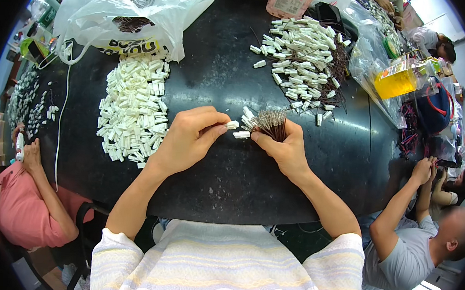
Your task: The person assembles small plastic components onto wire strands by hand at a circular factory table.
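Single head view, worn on person's head, looking steeply down and forward over dark surface (230,182). Close range: own forearms enter from lower edge. Wide fisheye; straight edges bend toward rim, black corners. Upright, unmirrored. Seated co-workers at left, right margins.

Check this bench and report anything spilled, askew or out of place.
Nothing looks damaged or spilled. One small white connector lies loose on the black table below the left hand and right hand, apart from both piles; a minor stray.
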{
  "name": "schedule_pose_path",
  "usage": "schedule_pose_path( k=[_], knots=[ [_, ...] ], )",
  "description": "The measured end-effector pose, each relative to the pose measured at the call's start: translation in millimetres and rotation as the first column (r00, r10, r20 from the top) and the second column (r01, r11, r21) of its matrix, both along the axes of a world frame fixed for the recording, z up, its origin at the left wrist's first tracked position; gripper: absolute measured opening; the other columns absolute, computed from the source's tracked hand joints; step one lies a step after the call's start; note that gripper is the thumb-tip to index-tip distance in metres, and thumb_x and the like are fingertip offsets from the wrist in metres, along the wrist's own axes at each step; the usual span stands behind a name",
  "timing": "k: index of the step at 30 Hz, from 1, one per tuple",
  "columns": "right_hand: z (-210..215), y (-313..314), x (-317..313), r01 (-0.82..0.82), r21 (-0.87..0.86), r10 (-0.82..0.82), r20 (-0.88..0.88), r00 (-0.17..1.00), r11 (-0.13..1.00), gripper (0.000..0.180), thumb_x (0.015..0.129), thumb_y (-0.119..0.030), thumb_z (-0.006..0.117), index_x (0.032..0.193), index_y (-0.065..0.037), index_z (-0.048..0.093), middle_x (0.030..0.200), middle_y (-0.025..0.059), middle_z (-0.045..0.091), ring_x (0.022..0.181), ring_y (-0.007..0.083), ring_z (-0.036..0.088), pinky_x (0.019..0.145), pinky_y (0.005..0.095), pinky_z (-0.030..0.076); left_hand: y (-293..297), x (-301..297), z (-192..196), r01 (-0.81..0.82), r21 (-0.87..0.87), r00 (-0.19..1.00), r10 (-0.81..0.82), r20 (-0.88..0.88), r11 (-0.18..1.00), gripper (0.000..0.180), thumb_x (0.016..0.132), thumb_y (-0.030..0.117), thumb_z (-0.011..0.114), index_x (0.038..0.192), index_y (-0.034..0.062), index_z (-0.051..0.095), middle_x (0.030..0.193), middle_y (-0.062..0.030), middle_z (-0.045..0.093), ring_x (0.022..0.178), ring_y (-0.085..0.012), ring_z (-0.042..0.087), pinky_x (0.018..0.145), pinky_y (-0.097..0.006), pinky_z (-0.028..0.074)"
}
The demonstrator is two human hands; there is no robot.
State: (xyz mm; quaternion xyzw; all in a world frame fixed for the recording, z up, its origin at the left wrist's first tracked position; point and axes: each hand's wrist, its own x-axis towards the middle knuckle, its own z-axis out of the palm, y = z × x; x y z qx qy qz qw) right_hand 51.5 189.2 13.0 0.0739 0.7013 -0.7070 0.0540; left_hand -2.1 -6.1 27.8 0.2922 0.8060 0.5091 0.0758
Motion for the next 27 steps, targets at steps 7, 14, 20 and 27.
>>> schedule_pose_path(
  k=[7, 14, 20, 27],
  knots=[
    [-6.8, -2.2, -1.6, -0.022, 0.021, 0.024, -0.097, 0.995, 1.0, 0.011, 0.075, -0.004, 0.064, 0.084, 0.001, 0.06, 0.074, -0.0022, 0.058, 0.067, 0.0026, 0.049, 0.059, 0.0191, 0.04, 0.7, 0.3, -3.3, 0.098, -0.052, 0.982, -0.105, -0.156, 0.994, 0.011, 0.076, -0.002, 0.058, 0.087, -0.0038, 0.057, 0.069, -0.0101, 0.05, 0.057, -0.0201, 0.048, 0.053, -0.028, 0.038],
    [-3.5, -0.2, -1.1, -0.04, 0.036, 0.043, -0.083, 0.996, 0.999, 0.009, 0.075, -0.001, 0.063, 0.084, 0.001, 0.059, 0.074, -0.0024, 0.058, 0.068, 0.0025, 0.05, 0.059, 0.0189, 0.041, 1.4, 1.7, -4.2, 0.113, -0.166, 0.949, -0.156, -0.274, 0.98, 0.01, 0.075, -0.001, 0.057, 0.084, -0.0029, 0.056, 0.072, -0.0142, 0.052, 0.067, -0.0312, 0.052, 0.059, -0.036, 0.041],
    [-2.5, -3.0, 1.5, -0.081, 0.073, 0.085, -0.05, 0.995, 0.994, 0.008, 0.075, -0.001, 0.061, 0.082, 0.002, 0.059, 0.072, -0.003, 0.057, 0.066, 0.0017, 0.048, 0.057, 0.0189, 0.04, 3.8, 5.2, -5.8, 0.147, -0.202, 0.941, -0.2, -0.274, 0.968, 0.01, 0.075, -0.001, 0.056, 0.084, -0.0033, 0.054, 0.073, -0.0153, 0.052, 0.069, -0.0332, 0.052, 0.06, -0.037, 0.042],
    [-6.1, -2.7, 0.1, -0.132, 0.04, 0.134, -0.041, 0.99, 0.99, 0.008, 0.075, 0.001, 0.059, 0.083, 0.003, 0.058, 0.073, -0.0041, 0.056, 0.066, 0.0007, 0.047, 0.056, 0.0186, 0.039, 3.9, 9.2, -12.4, 0.193, -0.053, 0.981, -0.191, 0.037, 0.98, 0.007, 0.082, 0.001, 0.051, 0.087, -0.0034, 0.049, 0.073, -0.0155, 0.052, 0.067, -0.0302, 0.053, 0.06, -0.035, 0.042]
  ],
)
